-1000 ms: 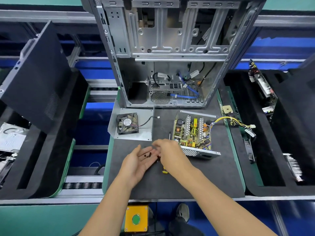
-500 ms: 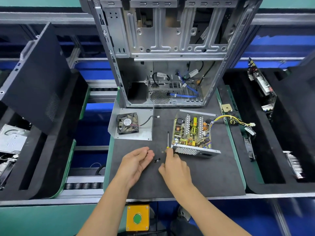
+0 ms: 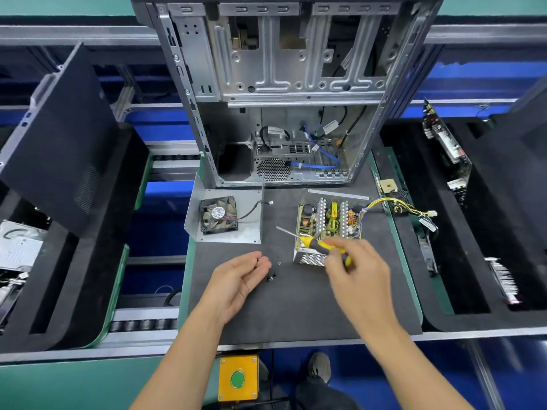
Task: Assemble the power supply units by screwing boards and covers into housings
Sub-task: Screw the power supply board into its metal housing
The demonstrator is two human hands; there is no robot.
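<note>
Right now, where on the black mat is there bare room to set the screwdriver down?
Bare mat lies between the two forearms, toward the near edge, and right of the right hand, below the power supply housing. The patch by the left hand holds loose screws; the fan cover fills the far left.

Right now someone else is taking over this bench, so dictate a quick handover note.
Right hand holds the screwdriver over the open PSU housing.
Left hand is open on the mat, holding nothing I can see.
Loose screws lie by the left fingertips.
The board sits in the housing.
The cover with fan lies apart, left of the housing.
Left: screw board, fit cover.
</note>
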